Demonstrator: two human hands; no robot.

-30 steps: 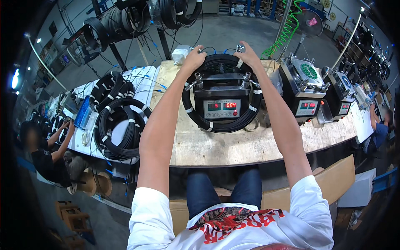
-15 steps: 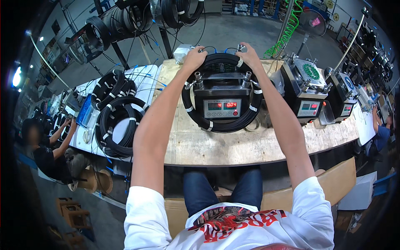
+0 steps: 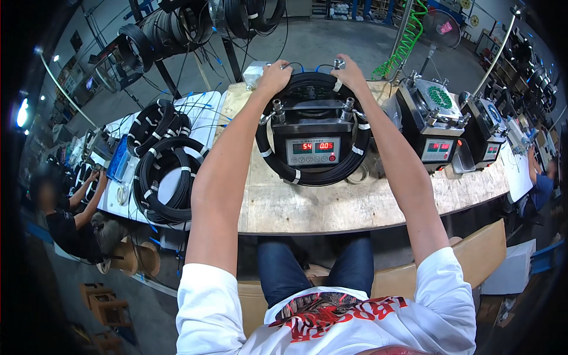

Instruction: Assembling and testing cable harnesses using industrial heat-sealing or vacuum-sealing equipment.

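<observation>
A metal machine with a lit red display panel stands on the wooden bench in front of me. Round it lies a thick coil of black cable, bound with white ties. Both my arms reach over the coil to the machine's far corners. My left hand is closed at the far left corner, its fingers on a metal knob mostly hidden by them. At the far right corner my right hand pinches another metal knob between thumb and forefinger. Two more knobs stand untouched on the near corners.
More black cable coils lie on the white table to the left. Two similar machines stand to the right, beside a green spiral hose. A small white box sits by my left hand. Other people work at both sides.
The digits on the machine's display have changed, and so have those on the machine to the right. My hands stay at the far corners, with only slight finger movement.
</observation>
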